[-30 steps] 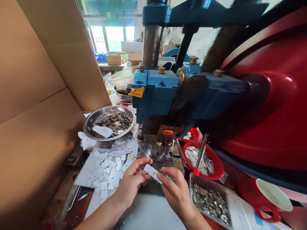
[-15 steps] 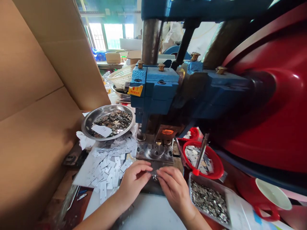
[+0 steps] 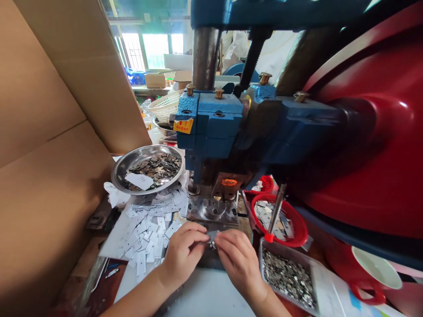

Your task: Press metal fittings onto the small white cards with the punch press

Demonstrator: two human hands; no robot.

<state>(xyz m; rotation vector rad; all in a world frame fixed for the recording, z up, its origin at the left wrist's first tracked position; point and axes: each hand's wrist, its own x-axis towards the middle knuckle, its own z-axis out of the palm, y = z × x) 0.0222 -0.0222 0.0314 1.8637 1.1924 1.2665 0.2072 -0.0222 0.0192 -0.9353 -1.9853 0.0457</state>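
In front of the blue press (image 3: pixel 211 141), my two hands meet over its lower ledge. A small flat metal plate (image 3: pixel 212 236) spans the gap between my fingertips. My left hand (image 3: pixel 185 251) is closed on the plate's left end with thumb and fingers. The right end is pinched by my right hand (image 3: pixel 238 252), whose fingers partly cover it. Just below the plate lie tiny shiny metal parts (image 3: pixel 213 245), too small to name. Beyond my fingers is the metal die block (image 3: pixel 198 211) with a round inset, under the raised press head.
Loose pale metal plates (image 3: pixel 145 240) spread at left, below a steel bowl (image 3: pixel 120 169) of dark metal pieces. To the right stand a red basket (image 3: pixel 302 222) of plates, a clear bin (image 3: pixel 287 278) of small parts and a red mug (image 3: pixel 346 268). Cardboard (image 3: pixel 46 176) walls the left.
More of the metal plate shows between my fingertips, and my left fingers have shifted slightly. The whole view has moved a little; the press has not visibly moved.
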